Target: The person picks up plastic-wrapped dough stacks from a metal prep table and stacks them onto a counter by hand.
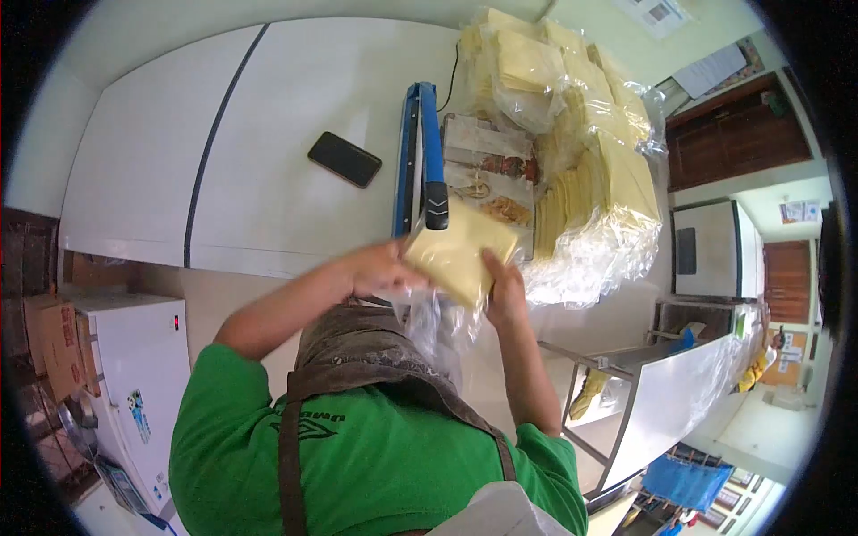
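Observation:
A flat stack of pale yellow sheets in a clear plastic bag [460,255] is in front of me, tilted, with loose plastic hanging below it. My right hand [507,290] grips its right side, thumb on top. At the left edge is my left hand [380,270], blurred by motion, its fingers closed on the bag. Just beyond the packet lies a long blue bag sealer [432,143] with a black handle end, partly hidden by the packet.
Large piles of bagged yellow sheets [608,170] stand to the right. Beside the sealer is a picture-covered board [492,165]. A phone [345,160] lies on the white table [295,80]. A metal-framed table [657,393] stands right; a white freezer [143,375] is left.

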`<state>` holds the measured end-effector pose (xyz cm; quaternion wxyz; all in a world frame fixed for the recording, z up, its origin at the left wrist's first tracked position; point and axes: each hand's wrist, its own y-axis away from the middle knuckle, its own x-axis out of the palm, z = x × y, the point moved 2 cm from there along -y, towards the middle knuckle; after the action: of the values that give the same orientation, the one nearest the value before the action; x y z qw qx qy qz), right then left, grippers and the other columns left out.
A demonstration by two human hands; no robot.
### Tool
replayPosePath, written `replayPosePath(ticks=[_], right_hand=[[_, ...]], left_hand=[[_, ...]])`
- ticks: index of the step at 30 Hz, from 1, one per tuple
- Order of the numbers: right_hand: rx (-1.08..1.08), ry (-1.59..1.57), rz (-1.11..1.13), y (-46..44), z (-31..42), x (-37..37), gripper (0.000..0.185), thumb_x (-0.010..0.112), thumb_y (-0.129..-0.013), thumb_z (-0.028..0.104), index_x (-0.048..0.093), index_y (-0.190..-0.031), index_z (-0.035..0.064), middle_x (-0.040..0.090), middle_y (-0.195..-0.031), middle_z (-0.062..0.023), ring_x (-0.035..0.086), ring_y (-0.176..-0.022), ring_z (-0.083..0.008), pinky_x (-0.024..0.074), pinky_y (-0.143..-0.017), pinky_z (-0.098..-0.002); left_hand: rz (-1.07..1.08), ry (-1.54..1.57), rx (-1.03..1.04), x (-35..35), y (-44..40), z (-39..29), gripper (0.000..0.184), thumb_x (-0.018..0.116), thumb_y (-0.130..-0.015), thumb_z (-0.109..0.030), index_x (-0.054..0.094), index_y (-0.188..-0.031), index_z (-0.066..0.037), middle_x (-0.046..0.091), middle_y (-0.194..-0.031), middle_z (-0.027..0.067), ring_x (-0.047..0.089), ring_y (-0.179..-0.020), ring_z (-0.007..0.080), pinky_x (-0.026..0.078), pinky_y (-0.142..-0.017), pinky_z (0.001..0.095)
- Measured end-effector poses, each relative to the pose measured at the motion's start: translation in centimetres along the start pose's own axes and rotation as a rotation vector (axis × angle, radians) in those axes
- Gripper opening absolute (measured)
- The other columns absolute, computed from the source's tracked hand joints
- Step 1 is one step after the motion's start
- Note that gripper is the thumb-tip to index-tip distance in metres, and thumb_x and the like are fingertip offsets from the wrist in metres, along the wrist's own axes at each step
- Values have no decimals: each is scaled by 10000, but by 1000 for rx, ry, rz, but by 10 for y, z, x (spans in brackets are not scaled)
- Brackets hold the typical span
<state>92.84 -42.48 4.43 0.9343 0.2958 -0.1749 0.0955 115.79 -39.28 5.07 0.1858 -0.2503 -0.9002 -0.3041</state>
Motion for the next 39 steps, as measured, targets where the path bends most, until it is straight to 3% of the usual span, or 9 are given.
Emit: replayPosePath(ticks=[6,9,12,19,21,23,27,29,39], right_hand=[[-230,14,-232,-20,9,-18,445,660,-899,108,464,-1288,18,609,-1123,-98,649,-910,-188,574,-726,-350],[-410,443,-342,28,2,-42,407,648,-920,132,508,-1275,-10,617,-1112,-101,608,-1024,-201,505,-864,-348],[-718,464,-363,107,49,1,341,589,-961,192,565,-1226,-20,630,-1118,-125,597,-1065,-209,418,-965,-348],[-1532,160,475,231,127,97,307,466,-990,193,580,-1155,-40,655,-1050,-143,666,-920,-221,451,-974,-407],[-1217,583,-411,199,118,103,215,569,-948,149,643,-1061,-19,672,-990,-88,654,-840,-162,524,-843,-326],[-1014,971,-163,163,132,159,247,580,-965,176,612,-1127,-7,670,-1011,-99,623,-919,-162,497,-815,-309],[-158,317,557,218,121,263,305,529,-974,244,600,-1120,-13,642,-1006,-114,647,-956,-191,522,-891,-316],[-136,324,226,247,127,312,297,542,-962,236,612,-1088,-23,647,-979,-120,649,-977,-215,522,-897,-333],[-668,1254,1236,195,101,354,298,548,-959,236,612,-1096,-21,649,-996,-128,647,-987,-226,521,-903,-338]], left_hand=[[-317,-424,192,-89,-24,-39,508,707,-840,-78,495,-1302,-72,701,-935,117,645,-758,122,470,-553,268],[-583,-1017,270,-143,3,-1,463,728,-826,-133,539,-1236,-29,706,-823,139,644,-654,153,525,-595,322],[-577,-929,190,-159,36,5,445,738,-832,-201,560,-1195,-14,706,-824,140,643,-634,160,524,-612,312],[-666,-775,133,-176,81,25,316,687,-890,-224,623,-1121,-17,696,-825,90,629,-690,130,512,-616,287],[-593,-759,140,-182,93,31,264,670,-904,-212,648,-1079,-16,688,-826,61,623,-699,126,514,-620,281],[-534,-761,82,-178,99,43,221,657,-914,-204,667,-1031,-16,682,-823,46,624,-719,128,522,-630,288],[-460,-817,-17,-191,112,68,298,688,-891,-280,664,-1022,-13,680,-862,65,634,-779,124,536,-704,289],[-496,-773,21,-173,126,67,301,675,-906,-306,665,-1000,-21,681,-876,79,638,-787,144,525,-741,287],[-447,-824,-164,-154,163,46,427,632,-919,-435,662,-991,-15,683,-878,97,629,-758,169,506,-718,321]])
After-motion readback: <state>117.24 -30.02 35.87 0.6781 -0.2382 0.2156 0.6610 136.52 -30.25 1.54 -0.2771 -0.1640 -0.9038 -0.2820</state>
